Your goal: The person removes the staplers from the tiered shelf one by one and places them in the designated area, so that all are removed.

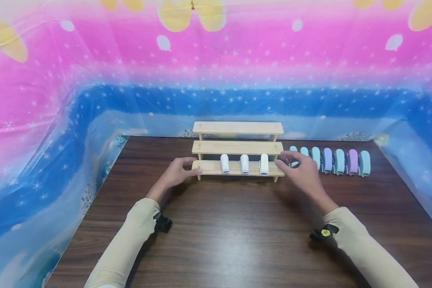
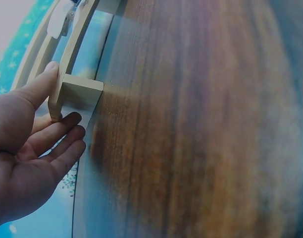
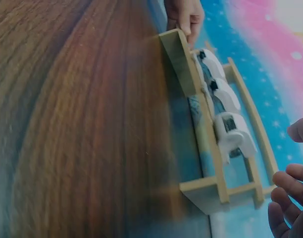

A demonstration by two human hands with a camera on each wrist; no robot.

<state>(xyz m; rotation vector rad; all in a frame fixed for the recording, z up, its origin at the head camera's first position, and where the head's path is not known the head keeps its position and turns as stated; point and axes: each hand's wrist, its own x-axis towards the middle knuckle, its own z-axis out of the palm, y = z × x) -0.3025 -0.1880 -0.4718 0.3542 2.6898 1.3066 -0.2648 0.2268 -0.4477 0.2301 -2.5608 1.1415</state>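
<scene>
Sleeves (image 1: 129, 232) lie nearest the head camera, at seven and four o'clock; centrally, a wooden shelf (image 1: 237, 147) carries three white gadgets (image 1: 244, 165). Left wrist: at nine, the left hand (image 2: 25, 148) pinches the shelf's end. Right wrist: at four, the right hand (image 3: 296, 187), fingers spread, holds nothing.

You have room across the brown tabletop (image 1: 234, 232) in front of the 3-tier wooden stand (image 1: 237, 127) — 3 white gadgets (image 1: 244, 164), gaps between, obstruct its lowest step (image 1: 210, 165); 7 pastel gadgets (image 1: 339, 162) bar the way right.
</scene>
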